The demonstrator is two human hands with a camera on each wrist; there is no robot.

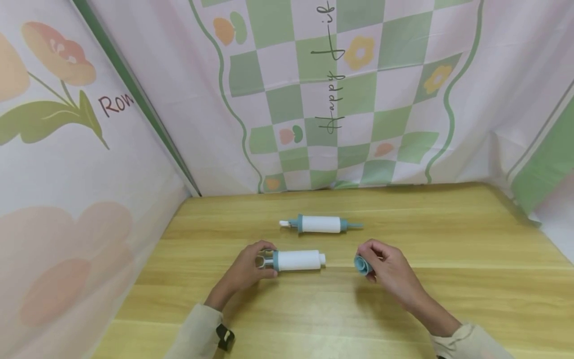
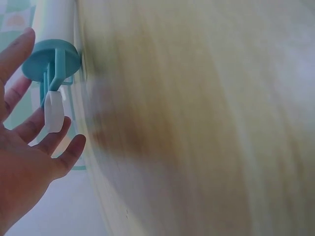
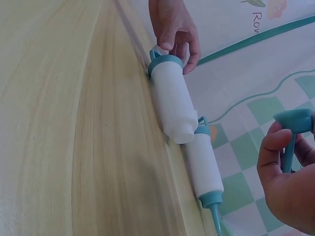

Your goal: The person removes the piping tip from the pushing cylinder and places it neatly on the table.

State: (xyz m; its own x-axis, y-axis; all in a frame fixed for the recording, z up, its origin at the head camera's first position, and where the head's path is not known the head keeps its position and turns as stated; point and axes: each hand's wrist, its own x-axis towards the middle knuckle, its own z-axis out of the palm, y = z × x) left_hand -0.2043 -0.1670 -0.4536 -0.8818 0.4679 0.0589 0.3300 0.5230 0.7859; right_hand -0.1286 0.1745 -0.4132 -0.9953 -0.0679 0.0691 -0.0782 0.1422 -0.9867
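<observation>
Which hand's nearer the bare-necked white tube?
Left. Left-hand grip: around the handle end of the white tube. Right-hand grip: apart, beyond its neck, holding teal nozzle.

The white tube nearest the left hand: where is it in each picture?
Head: white tube, just below centre.
Left wrist: white tube, top left, cut off by the edge.
Right wrist: white tube, near centre.
Shared landmark: the left hand, at one end of it in all three.

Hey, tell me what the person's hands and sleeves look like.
The left hand and right hand are ungloved. The left sleeve and right sleeve are plain pale beige. A black band with a yellowish mark shows at the left cuff.
</observation>
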